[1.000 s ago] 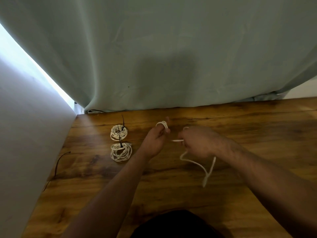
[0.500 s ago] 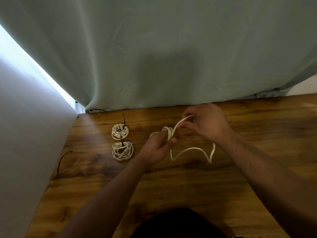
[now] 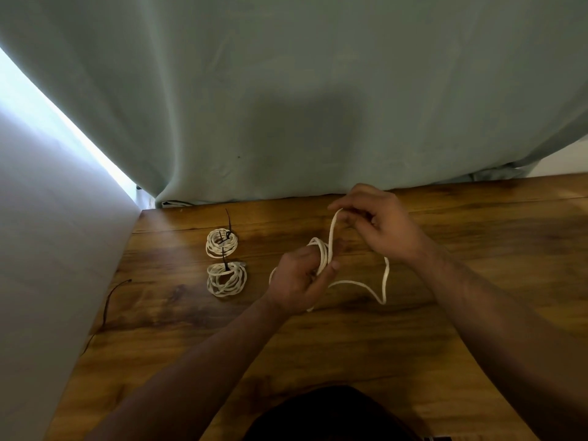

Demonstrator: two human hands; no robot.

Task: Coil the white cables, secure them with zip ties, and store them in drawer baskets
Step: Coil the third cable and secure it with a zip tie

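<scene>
Near the middle of the wooden surface (image 3: 318,351), the left hand (image 3: 299,281) grips several loops of the white cable (image 3: 323,254), fingers (image 3: 331,268) curled round them. The right hand (image 3: 381,224), closer to the far edge, pinches a raised strand of the same cable between thumb and fingers. The cable's loose tail lies on the surface below the right wrist. Toward the far left corner lie the far coil (image 3: 221,244) and the near coil (image 3: 226,280), just beside each other, each bound with a black zip tie (image 3: 225,261). A thin black strand (image 3: 106,308) lies by the left edge.
</scene>
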